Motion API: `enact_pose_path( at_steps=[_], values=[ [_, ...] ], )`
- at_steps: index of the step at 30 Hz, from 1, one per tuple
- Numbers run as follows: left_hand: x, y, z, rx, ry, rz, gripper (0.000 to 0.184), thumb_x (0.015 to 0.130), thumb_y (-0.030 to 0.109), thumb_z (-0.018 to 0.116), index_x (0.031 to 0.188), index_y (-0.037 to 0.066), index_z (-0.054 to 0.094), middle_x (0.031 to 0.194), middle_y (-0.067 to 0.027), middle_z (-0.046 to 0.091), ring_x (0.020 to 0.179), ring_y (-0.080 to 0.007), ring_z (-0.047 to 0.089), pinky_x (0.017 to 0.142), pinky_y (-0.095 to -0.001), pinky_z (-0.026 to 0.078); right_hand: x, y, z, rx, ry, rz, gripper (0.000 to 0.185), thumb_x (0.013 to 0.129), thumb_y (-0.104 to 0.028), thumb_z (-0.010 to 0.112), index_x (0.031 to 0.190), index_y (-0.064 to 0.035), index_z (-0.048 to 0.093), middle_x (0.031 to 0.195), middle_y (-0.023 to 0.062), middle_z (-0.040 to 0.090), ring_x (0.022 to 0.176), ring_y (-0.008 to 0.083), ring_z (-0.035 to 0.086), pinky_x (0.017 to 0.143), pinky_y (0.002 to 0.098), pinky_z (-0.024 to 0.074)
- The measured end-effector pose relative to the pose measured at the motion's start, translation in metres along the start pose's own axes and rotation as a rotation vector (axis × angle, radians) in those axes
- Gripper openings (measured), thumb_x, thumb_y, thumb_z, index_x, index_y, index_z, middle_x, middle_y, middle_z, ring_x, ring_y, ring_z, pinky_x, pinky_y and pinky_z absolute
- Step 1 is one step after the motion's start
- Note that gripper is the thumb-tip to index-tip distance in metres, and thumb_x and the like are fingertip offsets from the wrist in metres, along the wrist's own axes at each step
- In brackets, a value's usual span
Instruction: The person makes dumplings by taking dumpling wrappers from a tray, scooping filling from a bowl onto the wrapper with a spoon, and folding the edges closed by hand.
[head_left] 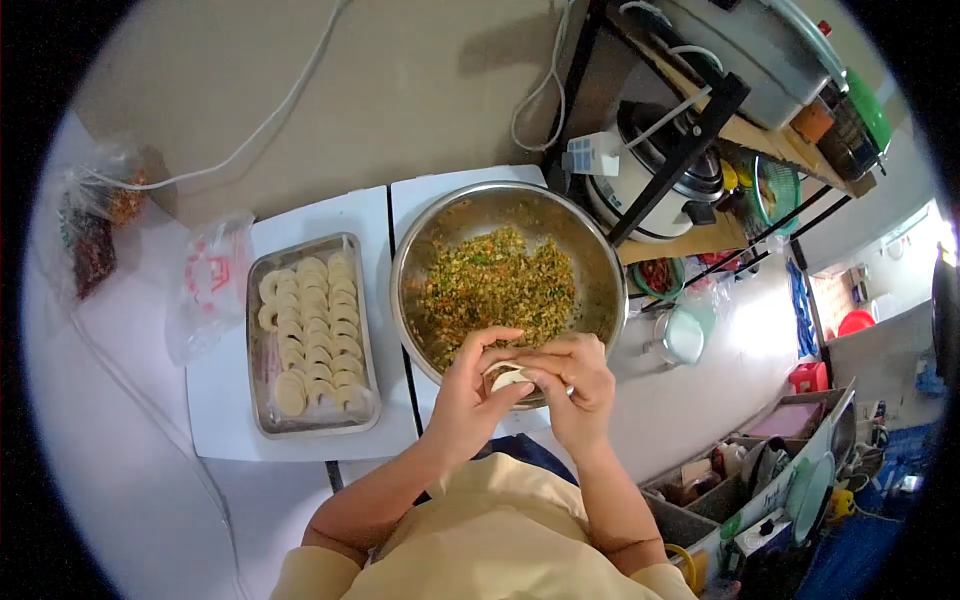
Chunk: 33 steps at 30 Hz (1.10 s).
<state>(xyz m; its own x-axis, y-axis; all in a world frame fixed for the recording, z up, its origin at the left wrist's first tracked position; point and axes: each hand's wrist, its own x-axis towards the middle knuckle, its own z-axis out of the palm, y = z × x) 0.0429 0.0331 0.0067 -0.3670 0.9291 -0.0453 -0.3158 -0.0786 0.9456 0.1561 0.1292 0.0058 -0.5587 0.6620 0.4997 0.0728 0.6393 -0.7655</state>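
Between both hands is a pale dumpling (510, 378), its round wrapper partly folded. My left hand (476, 385) grips its left side with thumb and fingers. On the other side my right hand (573, 388) pinches the wrapper's edge. Both hands are over the near rim of a large steel bowl (408, 300), which contains a chopped yellow-green filling (500, 285) with orange bits. To the left lies a metal tray (262, 400) with rows of folded dumplings (318, 325). A small stack of round wrappers (291, 393) sits in its near left corner.
White tabletops (225, 420) carry the tray and bowl. A clear plastic bag (212, 285) lies left of the tray. At right, a black-framed shelf (690, 150) holds a rice cooker (640, 200) close to the bowl. Grey bins (700, 500) stand lower right.
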Motion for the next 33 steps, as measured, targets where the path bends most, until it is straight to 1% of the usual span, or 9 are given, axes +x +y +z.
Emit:
enact_pose_path(
  at_steps=[8,11,21,24,26,27,29,32,33],
  values=[
    [0.004,0.001,-0.001,0.046,0.016,-0.002,0.053,0.084,-0.007,0.057,0.131,0.006,0.036,0.109,-0.0113,0.057,0.094,-0.0092,0.055,0.076,-0.0219,0.047,0.002,0.003,-0.002,-0.045,-0.047,-0.03,0.014,0.073,-0.008,0.066,0.086,-0.0066,0.07,0.087,0.0064,0.064,0.085,0.0249,0.056,0.078,0.0351,0.0391],
    [0.005,0.001,-0.005,0.06,-0.066,-0.039,0.055,0.086,-0.002,0.059,0.133,0.006,0.033,0.114,-0.0139,0.055,0.099,-0.0134,0.056,0.079,-0.0244,0.05,0.003,0.005,-0.001,-0.057,-0.089,-0.103,0.014,0.073,-0.008,0.066,0.087,-0.0068,0.07,0.088,0.0071,0.063,0.086,0.0258,0.055,0.077,0.0356,0.0391],
    [0.007,0.005,-0.004,0.142,-0.077,-0.122,0.058,0.085,-0.005,0.057,0.136,0.007,0.032,0.11,-0.0127,0.058,0.096,-0.0122,0.056,0.077,-0.0232,0.048,0.005,0.007,0.002,-0.069,-0.114,-0.111,0.013,0.073,-0.009,0.066,0.085,-0.0073,0.07,0.088,0.0073,0.063,0.084,0.0267,0.056,0.078,0.0358,0.0395],
    [0.008,0.0,-0.001,0.147,-0.072,-0.093,0.06,0.084,-0.006,0.056,0.137,0.009,0.031,0.108,-0.012,0.06,0.093,-0.0111,0.057,0.073,-0.0221,0.047,0.003,0.008,0.003,-0.049,-0.081,-0.086,0.013,0.073,-0.01,0.067,0.086,-0.0077,0.07,0.088,0.0071,0.063,0.083,0.0269,0.056,0.078,0.0365,0.0395],
    [0.011,0.0,-0.001,0.28,-0.036,-0.071,0.06,0.082,-0.006,0.054,0.136,0.009,0.033,0.103,-0.0117,0.062,0.075,-0.0061,0.055,0.059,-0.0195,0.044,0.004,0.008,0.001,-0.034,-0.077,-0.076,0.014,0.073,-0.01,0.067,0.086,-0.0078,0.07,0.088,0.007,0.063,0.083,0.0271,0.057,0.077,0.0368,0.0396],
    [0.012,0.003,-0.001,0.279,-0.032,-0.069,0.06,0.082,-0.006,0.054,0.136,0.009,0.033,0.103,-0.0117,0.062,0.075,-0.0061,0.055,0.059,-0.0195,0.044,0.004,0.008,-0.002,-0.105,-0.116,-0.112,0.013,0.073,-0.01,0.066,0.086,-0.0075,0.069,0.088,0.007,0.063,0.083,0.0274,0.057,0.077,0.037,0.0402],
    [0.013,0.008,-0.002,0.331,-0.047,-0.098,0.063,0.082,-0.005,0.057,0.138,0.011,0.032,0.102,-0.0105,0.062,0.089,-0.0091,0.057,0.067,-0.0206,0.046,0.006,0.009,-0.003,-0.175,-0.158,-0.145,0.012,0.074,-0.009,0.066,0.086,-0.0072,0.068,0.088,0.007,0.063,0.084,0.0277,0.057,0.076,0.0372,0.0408],
    [0.015,0.006,0.0,0.283,-0.056,-0.086,0.051,0.084,-0.001,0.06,0.131,0.007,0.042,0.101,-0.0082,0.063,0.087,-0.0081,0.057,0.068,-0.0198,0.046,0.006,0.011,-0.003,-0.204,-0.144,-0.218,0.012,0.075,-0.008,0.065,0.087,-0.0067,0.068,0.088,0.0069,0.063,0.084,0.0275,0.057,0.076,0.0361,0.0414],
    [0.016,-0.001,0.0,0.283,-0.057,-0.086,0.051,0.084,-0.001,0.06,0.131,0.007,0.042,0.101,-0.0082,0.063,0.087,-0.0081,0.057,0.068,-0.0198,0.046,0.003,0.014,0.0,-0.084,-0.068,-0.116,0.012,0.075,-0.006,0.066,0.086,-0.0046,0.068,0.085,0.0071,0.063,0.083,0.0257,0.057,0.077,0.0356,0.0414]
  ],
)
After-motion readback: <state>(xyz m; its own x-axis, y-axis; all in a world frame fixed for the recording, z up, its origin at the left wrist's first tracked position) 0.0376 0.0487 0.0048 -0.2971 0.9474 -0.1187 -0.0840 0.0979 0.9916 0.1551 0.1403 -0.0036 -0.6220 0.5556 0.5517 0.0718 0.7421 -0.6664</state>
